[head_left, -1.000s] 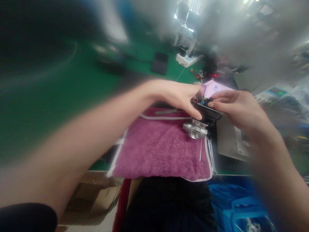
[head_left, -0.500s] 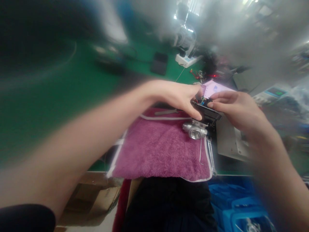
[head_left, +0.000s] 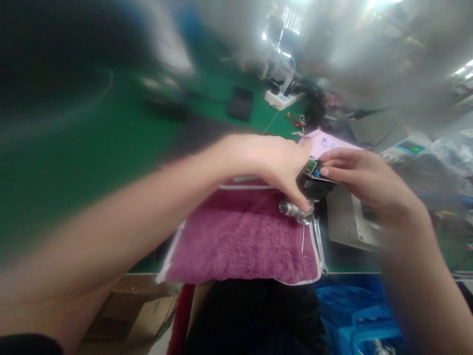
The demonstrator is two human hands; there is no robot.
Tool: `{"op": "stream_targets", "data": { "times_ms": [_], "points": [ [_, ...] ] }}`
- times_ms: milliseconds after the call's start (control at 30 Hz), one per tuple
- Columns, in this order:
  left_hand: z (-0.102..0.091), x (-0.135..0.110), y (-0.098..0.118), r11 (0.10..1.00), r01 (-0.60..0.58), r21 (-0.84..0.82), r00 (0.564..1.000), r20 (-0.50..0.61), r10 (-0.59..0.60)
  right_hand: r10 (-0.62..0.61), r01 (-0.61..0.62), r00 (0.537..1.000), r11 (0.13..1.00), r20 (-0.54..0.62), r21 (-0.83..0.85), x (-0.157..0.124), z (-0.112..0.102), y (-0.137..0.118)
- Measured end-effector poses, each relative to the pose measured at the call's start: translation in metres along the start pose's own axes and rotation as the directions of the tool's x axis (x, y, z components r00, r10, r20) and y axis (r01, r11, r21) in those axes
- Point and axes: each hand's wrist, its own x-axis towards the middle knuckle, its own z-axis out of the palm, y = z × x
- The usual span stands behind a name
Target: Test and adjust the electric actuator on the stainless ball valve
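Note:
A black electronics housing (head_left: pixel 317 188) with its top open shows a green circuit board (head_left: pixel 312 166) and a small blue part inside. Below the housing is a silvery metal pipe fitting (head_left: pixel 291 209), over the towel's right side. My left hand (head_left: pixel 275 160) is closed around the housing's left side, its thumb reaching down to the fitting and its other fingers mostly hidden behind. My right hand (head_left: pixel 364 172) pinches at the housing's upper right edge, beside the board. What lies between those fingertips is too small to make out.
A purple towel (head_left: pixel 236 236) with white edging covers the bench front. An open-end wrench (head_left: pixel 320 246) and a thin hex key (head_left: pixel 303 241) lie at its right side. Pink paper (head_left: pixel 328 142) is behind the hands; a pale metal box (head_left: pixel 347 217) stands right. Blue bins (head_left: pixel 354 310) sit below.
The housing has tipped so its board faces me more. My left thumb has slid down from the housing to the metal fitting. My right hand stays at the housing's edge.

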Motion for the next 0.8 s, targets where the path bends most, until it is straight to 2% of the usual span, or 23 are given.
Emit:
{"op": "stream_targets", "data": {
  "times_ms": [100,300,500,633,800],
  "points": [
    [-0.002,0.003,-0.011,0.995,-0.101,-0.023,0.994,0.025,0.102,-0.015,0.014,0.999,1.0,0.035,0.027,-0.004,-0.004,0.001],
    [0.005,0.013,-0.024,0.942,-0.25,-0.225,0.963,0.041,0.266,-0.034,0.037,0.992,0.999,0.123,-0.022,-0.021,-0.005,-0.009],
    [0.018,0.021,-0.018,0.832,-0.441,-0.337,0.892,-0.065,0.446,-0.098,0.117,0.989,0.977,0.113,-0.177,-0.035,-0.016,-0.011],
    [0.028,0.025,-0.016,0.816,-0.385,-0.431,0.919,-0.103,0.38,-0.11,0.122,0.991,0.976,0.077,-0.18,-0.032,-0.024,-0.006],
    [0.04,0.028,-0.016,0.739,-0.3,-0.604,0.949,-0.108,0.297,-0.028,0.031,0.998,0.998,0.052,-0.056,-0.018,-0.032,0.004]
  ]
}}
